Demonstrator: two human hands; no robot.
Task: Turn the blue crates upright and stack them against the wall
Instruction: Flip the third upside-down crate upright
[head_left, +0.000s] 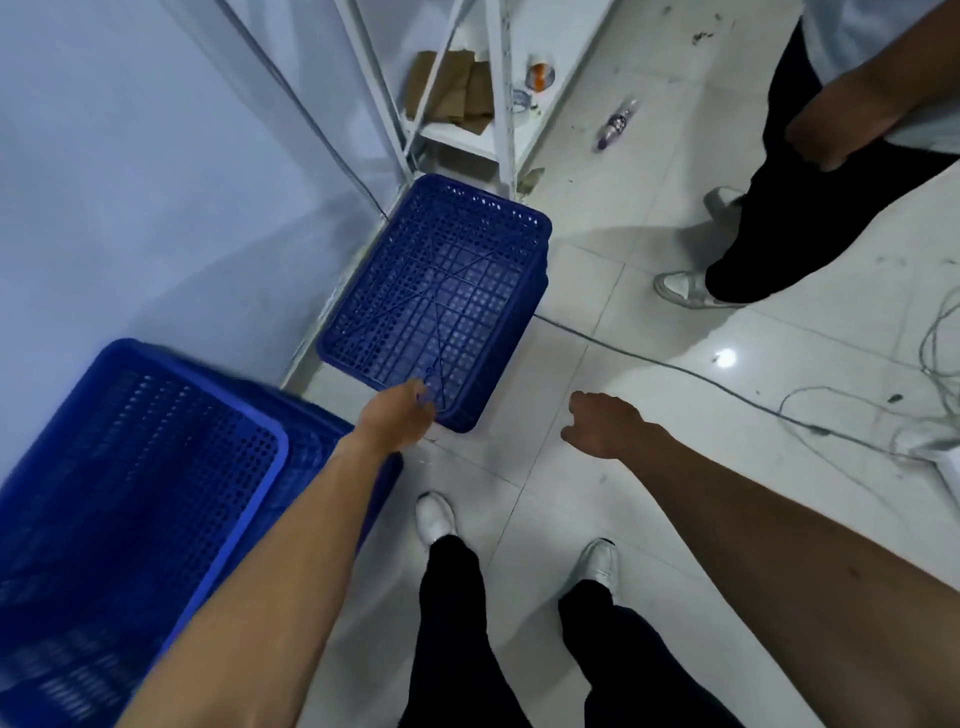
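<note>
Left hand (400, 421) at the near corner of the crate (441, 291) on the floor by the wall (130, 182), grip unclear; right hand (602, 423) loose, empty; looks like light, stiff plastic; I'd take opposite rims.

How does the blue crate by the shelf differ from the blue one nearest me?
The far crate sits by the shelf, the left hand holding its corner; the near crate lies along the wall, unheld. The far crate looks sharp, the near crate blurred. Both are blue and perforated.
</note>
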